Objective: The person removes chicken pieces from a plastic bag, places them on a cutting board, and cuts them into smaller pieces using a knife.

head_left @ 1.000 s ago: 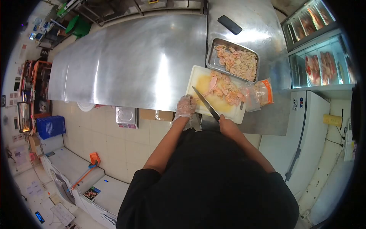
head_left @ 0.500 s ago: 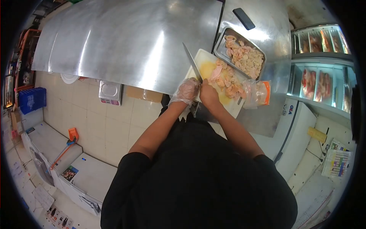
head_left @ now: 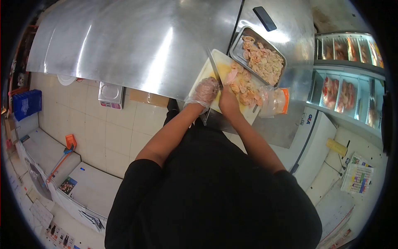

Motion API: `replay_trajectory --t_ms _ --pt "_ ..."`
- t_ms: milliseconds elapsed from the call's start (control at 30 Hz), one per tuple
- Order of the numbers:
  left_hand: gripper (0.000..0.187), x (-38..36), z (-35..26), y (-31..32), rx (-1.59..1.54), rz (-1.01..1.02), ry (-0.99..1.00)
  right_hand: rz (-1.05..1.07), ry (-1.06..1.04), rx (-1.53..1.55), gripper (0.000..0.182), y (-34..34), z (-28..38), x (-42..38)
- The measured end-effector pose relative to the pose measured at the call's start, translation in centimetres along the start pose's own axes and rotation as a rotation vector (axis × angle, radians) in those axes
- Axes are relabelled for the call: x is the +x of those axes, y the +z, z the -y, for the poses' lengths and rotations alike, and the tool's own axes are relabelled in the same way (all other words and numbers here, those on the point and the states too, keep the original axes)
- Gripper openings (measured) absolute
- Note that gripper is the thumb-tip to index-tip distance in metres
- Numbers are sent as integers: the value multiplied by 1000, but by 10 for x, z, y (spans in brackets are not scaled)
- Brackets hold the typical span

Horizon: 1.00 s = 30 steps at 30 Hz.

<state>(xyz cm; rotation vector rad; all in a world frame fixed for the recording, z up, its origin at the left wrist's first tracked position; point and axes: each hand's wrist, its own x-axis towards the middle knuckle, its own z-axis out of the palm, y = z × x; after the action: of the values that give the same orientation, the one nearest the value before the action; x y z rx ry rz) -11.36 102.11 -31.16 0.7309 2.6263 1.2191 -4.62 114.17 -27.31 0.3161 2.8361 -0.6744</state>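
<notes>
My right hand (head_left: pixel 229 102) is closed round the handle of a knife (head_left: pixel 214 65), its long blade pointing away from me over a white cutting board (head_left: pixel 198 85). In a clear plastic glove, my left hand (head_left: pixel 207 90) rests on the board just left of the blade, fingers curled. Whatever lies under those fingers is hidden. Pieces of raw chicken (head_left: pixel 245 90) are heaped on the board right of the knife, beside a yellowish wet patch. Behind them, a metal tray (head_left: pixel 237 49) holds more cut pieces.
A clear plastic bag with an orange part (head_left: pixel 274 101) lies by the board's right edge. A black phone (head_left: pixel 264 18) is on the steel table (head_left: pixel 124 45). To the right stands a lit display fridge (head_left: pixel 348 93); a scale (head_left: pixel 111 94) is below the table's front edge.
The knife tip has swung rightward across the board, so the blade stands steeper in view. My left hand stays beside it. The whole view has shifted slightly.
</notes>
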Motion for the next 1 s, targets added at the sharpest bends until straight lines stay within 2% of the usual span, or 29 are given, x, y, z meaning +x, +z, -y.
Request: replay_trajectory --t_ms 100,167,233,300,367,433,467,567,667,733,867,933,1000 --pt "8 1 5 0 -76 65 -29 15 19 6 21 -6 7 26" --pt "9 4 7 0 9 58 -35 44 32 15 21 -12 2 30" --pt "19 -2 9 -6 -59 50 11 -5 18 28 19 -17 -16 -3" --pt "20 1 2 -7 -63 57 -44 32 80 0 19 -24 -31 -34" --pt "19 4 -2 4 32 -146 29 111 127 -26 18 -23 -39 -52" --pt "17 13 -9 5 4 -71 20 180 188 -42 17 -20 -40 -56" --pt "15 17 -12 4 -21 1 14 132 148 -27 16 -15 -40 -52" --pt "14 19 -6 22 33 3 -19 36 43 -80 18 -4 -35 -17" --pt "9 18 -14 11 73 -11 -1 -6 88 -51 22 -14 -10 19" --pt "8 16 -5 15 79 20 43 95 164 21 21 -35 10 33" --pt "9 14 -16 -1 102 3 162 51 143 11 19 -28 0 32" --pt "10 5 -15 -1 75 -1 188 -42 13 69 18 -14 -20 23" --pt "12 -1 -11 -1 49 -2 204 -20 52 195 19 -27 -27 -1"
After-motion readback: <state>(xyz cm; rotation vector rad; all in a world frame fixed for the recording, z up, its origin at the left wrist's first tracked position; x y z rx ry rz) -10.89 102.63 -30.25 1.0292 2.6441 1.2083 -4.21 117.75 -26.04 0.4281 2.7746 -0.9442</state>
